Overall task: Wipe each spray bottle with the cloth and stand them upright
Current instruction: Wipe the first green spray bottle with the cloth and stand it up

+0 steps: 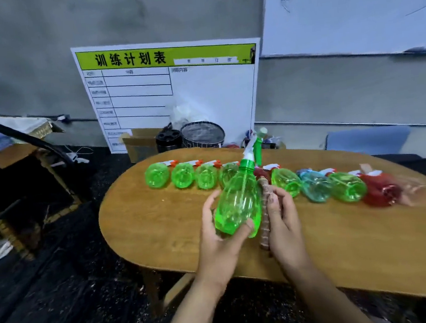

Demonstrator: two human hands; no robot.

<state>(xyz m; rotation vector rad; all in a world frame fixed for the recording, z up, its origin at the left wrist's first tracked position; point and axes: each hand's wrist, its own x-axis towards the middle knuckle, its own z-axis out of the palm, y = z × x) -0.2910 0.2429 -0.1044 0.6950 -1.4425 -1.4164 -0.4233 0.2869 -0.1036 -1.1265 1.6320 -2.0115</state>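
Observation:
My left hand [221, 235] grips the base of a green spray bottle [238, 202], held tilted above the wooden table [160, 219] with its white nozzle pointing away. My right hand [282, 218] holds a brownish cloth [265, 216] against the bottle's right side. Along the table's far side lies a row of bottles on their sides: several green ones [182, 175] at the left, then a green one [286, 181], a blue one [314, 186], another green one [347, 186] and a red one [379, 190] at the right.
Behind the table stand a printed schedule board [170, 92], a cardboard box [139, 142] and a black round bin [202, 134]. A whiteboard [348, 7] hangs on the grey wall. A second table [1, 157] stands at the left. The floor is dark.

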